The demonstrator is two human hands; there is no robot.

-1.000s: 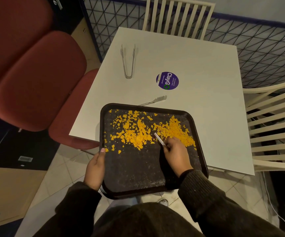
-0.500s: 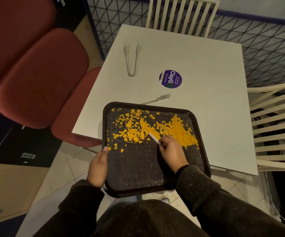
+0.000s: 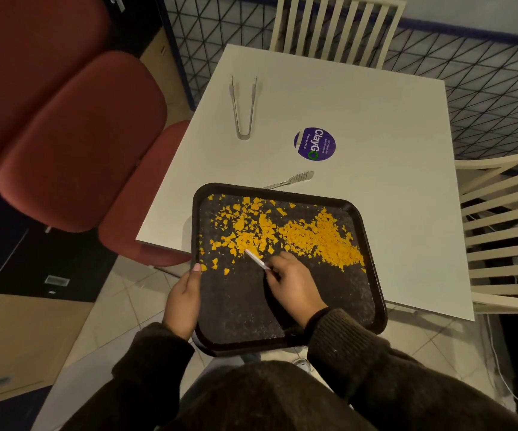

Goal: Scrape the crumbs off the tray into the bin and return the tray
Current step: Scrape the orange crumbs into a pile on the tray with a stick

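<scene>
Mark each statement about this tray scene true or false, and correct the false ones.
1. The left hand grips the tray by its left edge. True.
2. The tongs lie on the tray. False: they lie on the table, beyond it.
3. The right hand holds a thin white tool tipped into the orange crumbs. True.
4. The crumbs cover the tray's near half. False: they lie across its far half.
5. The tray overhangs the table's near edge. True.
</scene>
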